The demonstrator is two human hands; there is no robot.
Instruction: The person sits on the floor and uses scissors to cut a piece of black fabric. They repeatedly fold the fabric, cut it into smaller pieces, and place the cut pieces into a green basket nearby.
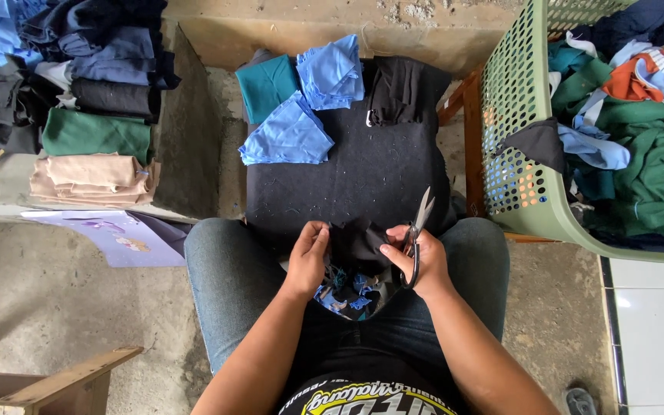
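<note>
1. The floor [55, 300] is bare grey concrete, rough and stained, under even daylight.
2. At the right edge the concrete meets white tiles [655, 323].
3. A raised concrete ledge [186, 131] stands at the left, with a pale concrete wall [309, 31] along the top.
4. A wooden stool [63, 380] shows at the bottom left.
5. A wooden frame [470, 138] stands beside the green plastic basket [516, 115].

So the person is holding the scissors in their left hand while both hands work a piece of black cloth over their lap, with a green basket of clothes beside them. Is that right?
Not quite. The head view shows the scissors in the right hand, not the left hand. The rest holds: both hands grip the black cloth over the lap, and the green basket of clothes stands beside the person.
</note>
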